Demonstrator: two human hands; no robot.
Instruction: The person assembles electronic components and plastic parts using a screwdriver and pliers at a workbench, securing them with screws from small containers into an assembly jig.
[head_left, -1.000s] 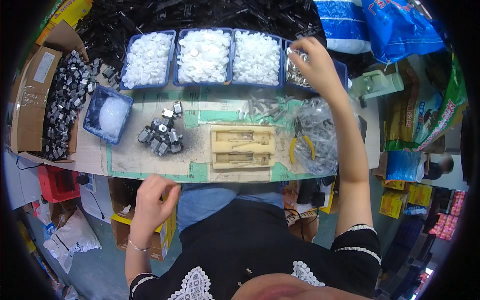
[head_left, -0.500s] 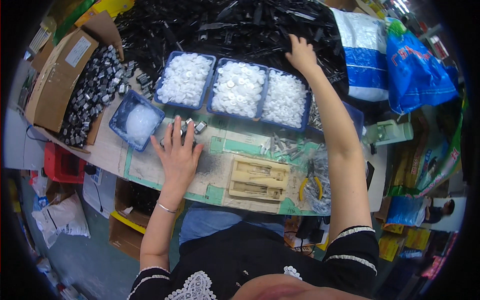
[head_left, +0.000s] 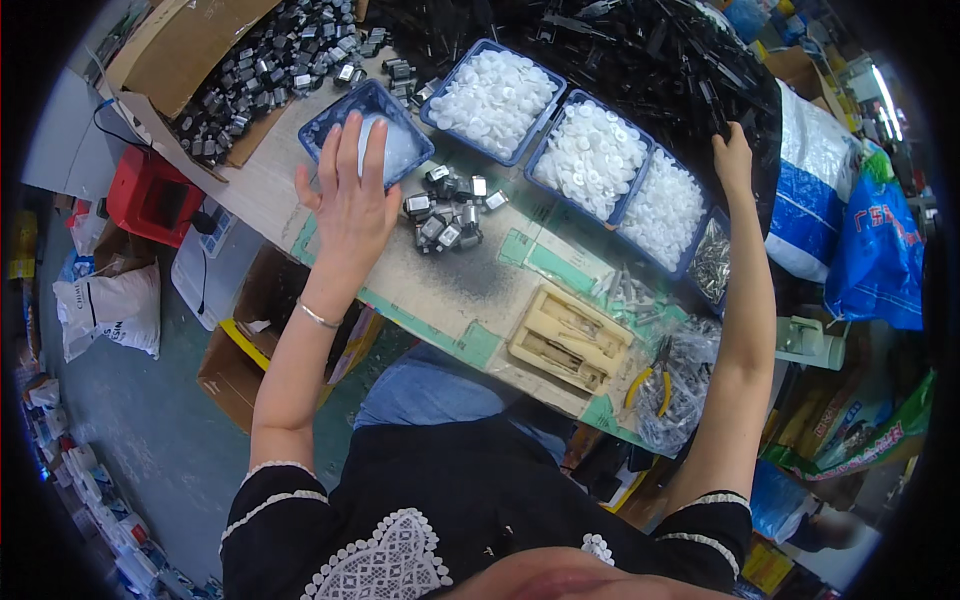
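Bench (head_left: 425, 292) under trays (head_left: 468, 143), cream fixture (head_left: 571, 340)

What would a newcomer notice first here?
Probably the three blue trays heaped with small white pieces, lined up across the bench. Behind them lies a heap of black parts, the right hand at its right side. The left hand overlaps a blue tub.

Glossy plastic parts (head_left: 640, 50) cover the far edge of your matt table (head_left: 420, 287). Shiny metal-cased blocks (head_left: 432, 228) lie near your smooth plastic tub (head_left: 345, 106).
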